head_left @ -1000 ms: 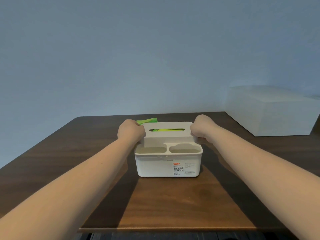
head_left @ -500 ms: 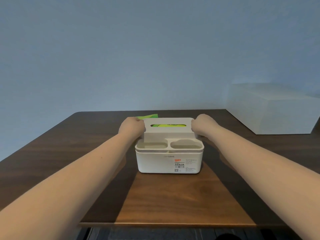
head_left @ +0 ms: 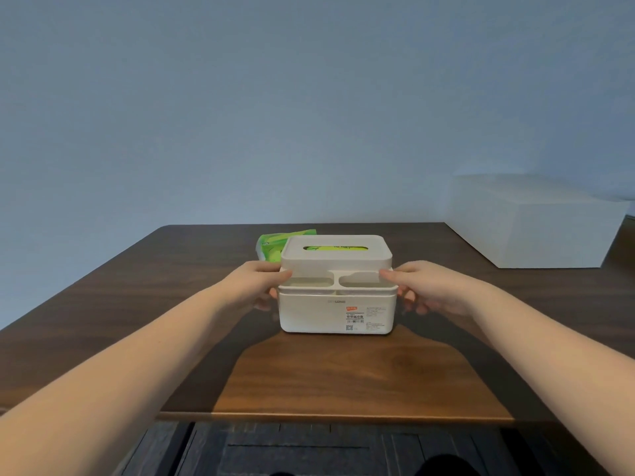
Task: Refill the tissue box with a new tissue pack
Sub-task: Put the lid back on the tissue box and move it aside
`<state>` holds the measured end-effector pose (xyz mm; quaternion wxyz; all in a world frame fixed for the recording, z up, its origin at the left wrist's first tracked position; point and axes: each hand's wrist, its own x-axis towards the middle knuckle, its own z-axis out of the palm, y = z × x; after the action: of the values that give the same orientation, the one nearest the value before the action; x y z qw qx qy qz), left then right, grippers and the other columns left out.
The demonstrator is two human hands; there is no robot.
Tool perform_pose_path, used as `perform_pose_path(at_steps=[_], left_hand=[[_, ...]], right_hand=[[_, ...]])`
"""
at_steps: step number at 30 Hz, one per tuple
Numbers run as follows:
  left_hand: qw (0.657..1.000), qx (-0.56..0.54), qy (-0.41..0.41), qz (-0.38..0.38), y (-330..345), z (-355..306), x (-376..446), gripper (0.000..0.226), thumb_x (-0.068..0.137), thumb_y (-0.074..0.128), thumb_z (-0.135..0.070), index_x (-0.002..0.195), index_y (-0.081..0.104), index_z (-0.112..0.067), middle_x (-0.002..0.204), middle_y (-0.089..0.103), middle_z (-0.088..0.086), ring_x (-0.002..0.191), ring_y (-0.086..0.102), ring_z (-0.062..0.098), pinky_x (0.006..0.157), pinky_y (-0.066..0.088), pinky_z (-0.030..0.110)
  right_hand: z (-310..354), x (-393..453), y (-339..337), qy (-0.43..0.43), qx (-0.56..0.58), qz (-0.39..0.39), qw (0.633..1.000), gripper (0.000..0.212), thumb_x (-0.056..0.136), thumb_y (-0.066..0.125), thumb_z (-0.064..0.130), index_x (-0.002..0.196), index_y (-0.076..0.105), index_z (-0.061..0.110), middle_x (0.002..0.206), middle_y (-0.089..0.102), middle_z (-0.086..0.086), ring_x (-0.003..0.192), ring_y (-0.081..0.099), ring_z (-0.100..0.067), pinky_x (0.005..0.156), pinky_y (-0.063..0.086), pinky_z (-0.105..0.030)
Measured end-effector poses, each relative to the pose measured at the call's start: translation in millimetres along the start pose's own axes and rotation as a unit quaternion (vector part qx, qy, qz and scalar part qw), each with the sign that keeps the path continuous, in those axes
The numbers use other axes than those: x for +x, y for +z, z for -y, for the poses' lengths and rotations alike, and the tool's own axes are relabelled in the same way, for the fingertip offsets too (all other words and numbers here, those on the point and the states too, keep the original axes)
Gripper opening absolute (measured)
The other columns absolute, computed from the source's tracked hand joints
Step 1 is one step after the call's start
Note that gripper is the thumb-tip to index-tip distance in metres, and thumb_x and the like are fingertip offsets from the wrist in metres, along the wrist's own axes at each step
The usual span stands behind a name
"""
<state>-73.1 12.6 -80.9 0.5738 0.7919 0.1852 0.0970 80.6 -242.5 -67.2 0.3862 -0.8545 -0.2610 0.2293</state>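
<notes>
Bare table [head_left: 343, 379] lies near you; your left hand [head_left: 256, 286] and right hand [head_left: 429, 290] pinch the tissue box [head_left: 335, 312] lid's side edges, green tissue pack [head_left: 275, 249] just behind

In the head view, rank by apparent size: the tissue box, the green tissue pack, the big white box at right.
1. Big white box, though it sits farther off.
2. Tissue box.
3. Green tissue pack, mostly hidden behind the tissue box, so its true size is unsure.

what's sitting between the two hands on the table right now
The white tissue box fills the stretch between the left hand and right hand; both touch its sides. The head view shows this.
</notes>
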Motion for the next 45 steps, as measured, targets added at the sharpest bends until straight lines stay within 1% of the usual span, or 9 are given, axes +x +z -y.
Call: perform_pose_path(at_steps=[5, 8, 18, 21, 23, 27, 36, 42, 45], left_hand=[[0.998, -0.059, -0.017, -0.010, 3, 4, -11, 0.034, 0.091, 0.060, -0.034, 0.108, 0.073, -0.008, 0.085, 0.060, 0.011, 0.071, 0.052, 0.022, 0.053, 0.047, 0.028], [0.996, -0.083, -0.024, -0.015, 4, 4, -13, 0.037, 0.089, 0.062, -0.036, 0.109, 0.073, -0.008, 0.089, 0.058, 0.016, 0.077, 0.052, 0.027, 0.061, 0.048, 0.035], [0.993, -0.053, -0.064, -0.079, 15, 2, -16, 0.016, 0.090, 0.063, -0.032, 0.100, 0.073, -0.026, 0.117, 0.070, 0.012, 0.106, 0.065, 0.027, 0.074, 0.060, 0.038], [0.994, -0.034, -0.066, -0.078, 13, -2, -15, 0.023, 0.089, 0.064, -0.029, 0.103, 0.075, -0.016, 0.111, 0.072, 0.015, 0.104, 0.068, 0.033, 0.066, 0.061, 0.034], [0.993, -0.016, -0.075, -0.095, 17, -6, -13, 0.025, 0.089, 0.063, -0.023, 0.102, 0.074, -0.006, 0.102, 0.073, 0.018, 0.089, 0.072, 0.031, 0.061, 0.061, 0.030], [0.979, 0.080, -0.065, -0.176, 25, -10, -5, 0.027, 0.084, 0.058, -0.019, 0.085, 0.075, 0.002, 0.094, 0.074, 0.021, 0.081, 0.075, 0.030, 0.075, 0.063, 0.038], [0.949, 0.203, -0.006, -0.239, 39, -21, -3, 0.033, 0.077, 0.052, -0.021, 0.066, 0.072, 0.003, 0.061, 0.071, 0.013, 0.068, 0.070, 0.033, 0.071, 0.062, 0.047], [0.941, 0.253, 0.021, -0.225, 88, -47, 38, 0.031, 0.078, 0.051, -0.018, 0.048, 0.045, -0.011, 0.054, 0.050, 0.009, 0.058, 0.043, 0.026, 0.055, 0.033, 0.031], [0.935, 0.279, 0.035, -0.218, 113, -57, 71, 0.034, 0.082, 0.051, -0.019, 0.054, 0.059, -0.002, 0.062, 0.062, 0.020, 0.062, 0.047, 0.029, 0.055, 0.035, 0.031]], right_hand=[[0, -11, 1, 0.012, 0.098, 0.010, 0.995, 0.034, 0.092, 0.055, 0.041, 0.103, 0.068, 0.012, 0.075, 0.056, -0.003, 0.061, 0.048, -0.015, 0.051, 0.040, -0.025], [-2, -10, 9, 0.006, 0.099, -0.009, 0.995, 0.032, 0.095, 0.052, 0.037, 0.099, 0.068, 0.010, 0.072, 0.055, -0.004, 0.059, 0.046, -0.016, 0.049, 0.039, -0.025], [8, -13, 15, 0.029, 0.022, -0.047, 0.998, 0.029, 0.095, 0.048, 0.030, 0.089, 0.066, 0.008, 0.072, 0.057, -0.006, 0.062, 0.046, -0.017, 0.051, 0.038, -0.026], [13, -12, 20, 0.031, -0.047, -0.078, 0.995, 0.025, 0.089, 0.044, 0.020, 0.072, 0.059, 0.009, 0.065, 0.056, -0.006, 0.054, 0.046, -0.018, 0.046, 0.035, -0.023], [16, -12, 22, 0.033, -0.067, -0.085, 0.994, 0.025, 0.086, 0.043, 0.018, 0.067, 0.056, 0.008, 0.061, 0.054, -0.007, 0.051, 0.044, -0.019, 0.045, 0.034, -0.023], [15, -13, 23, 0.045, -0.060, -0.087, 0.993, 0.027, 0.084, 0.045, 0.021, 0.065, 0.058, 0.006, 0.064, 0.057, -0.010, 0.053, 0.045, -0.023, 0.044, 0.033, -0.023], [13, -11, 11, 0.032, -0.085, -0.090, 0.992, 0.027, 0.086, 0.045, 0.015, 0.063, 0.055, 0.006, 0.058, 0.054, -0.008, 0.045, 0.040, -0.018, 0.044, 0.033, -0.023], [-12, 9, -44, 0.029, -0.112, -0.185, 0.976, 0.018, 0.084, 0.047, 0.014, 0.066, 0.049, 0.012, 0.066, 0.053, -0.004, 0.055, 0.045, -0.020, 0.048, 0.032, -0.025], [-28, 29, -71, 0.041, -0.121, -0.209, 0.970, 0.013, 0.081, 0.047, 0.010, 0.070, 0.052, 0.011, 0.071, 0.058, -0.007, 0.061, 0.051, -0.024, 0.051, 0.036, -0.026]])
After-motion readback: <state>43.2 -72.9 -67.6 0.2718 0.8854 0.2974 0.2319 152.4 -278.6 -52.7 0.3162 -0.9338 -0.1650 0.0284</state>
